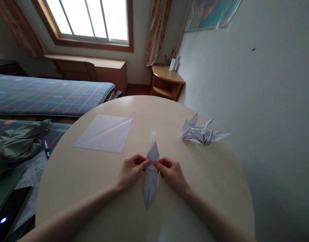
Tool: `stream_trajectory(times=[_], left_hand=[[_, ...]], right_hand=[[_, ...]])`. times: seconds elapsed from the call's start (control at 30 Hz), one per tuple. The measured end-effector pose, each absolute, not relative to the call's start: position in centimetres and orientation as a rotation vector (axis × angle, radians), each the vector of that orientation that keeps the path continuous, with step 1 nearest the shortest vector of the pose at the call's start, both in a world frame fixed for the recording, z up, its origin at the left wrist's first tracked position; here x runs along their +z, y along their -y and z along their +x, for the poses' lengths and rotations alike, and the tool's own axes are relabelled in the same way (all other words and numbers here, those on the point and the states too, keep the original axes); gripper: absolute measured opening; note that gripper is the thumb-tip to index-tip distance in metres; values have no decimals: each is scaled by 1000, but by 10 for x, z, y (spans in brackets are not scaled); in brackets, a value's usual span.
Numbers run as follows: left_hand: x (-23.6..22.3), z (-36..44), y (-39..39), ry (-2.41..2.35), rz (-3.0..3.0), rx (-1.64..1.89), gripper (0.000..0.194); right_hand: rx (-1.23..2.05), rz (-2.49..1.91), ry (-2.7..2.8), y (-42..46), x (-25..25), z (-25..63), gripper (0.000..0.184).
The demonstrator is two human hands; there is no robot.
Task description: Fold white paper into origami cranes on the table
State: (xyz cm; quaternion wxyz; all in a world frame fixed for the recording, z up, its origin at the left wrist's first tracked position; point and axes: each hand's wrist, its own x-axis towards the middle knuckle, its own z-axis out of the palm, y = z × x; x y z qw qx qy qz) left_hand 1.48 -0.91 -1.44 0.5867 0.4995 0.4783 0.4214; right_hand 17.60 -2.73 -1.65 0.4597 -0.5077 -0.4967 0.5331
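Between my two hands is a long, narrow piece of folded white paper (150,181), pointed at both ends, with a split running up its near half. My left hand (132,169) pinches its left edge, thumb on top. On the opposite edge my right hand (171,171) pinches it the same way, and the two thumb tips nearly meet at the middle. The fingers beneath the paper are partly hidden. Up and to the left lies a flat white sheet (104,133) with a diagonal crease. Several folded paper cranes (202,132) sit bunched together at the right.
All the paper is over a round cream table (194,201). A white wall (277,111) stands close on the right. Left of the table are a plaid mattress (51,95), a crumpled green cloth (18,143), a pen (46,149) and a dark phone-like slab (12,210).
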Motion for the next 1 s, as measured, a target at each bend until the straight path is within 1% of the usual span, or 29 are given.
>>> stream_trajectory(times=[0.27,0.43,0.6,0.77,1.0], left_hand=[[-13,16,10,-1081,1169,981,26],[-13,15,10,-1086,1254,933,30],[-7,9,9,-1007,1293,969,33],[-9,8,5,-899,1282,966,33],[-9,9,5,-866,1262,981,29]], right_hand=[[1332,-1266,1194,26,-14,176,32],[1349,-1217,1166,27,-13,176,32],[1250,-1187,1081,24,-8,179,34],[1230,-1187,1065,23,-9,180,36],[1109,-1240,1124,27,-7,178,34]])
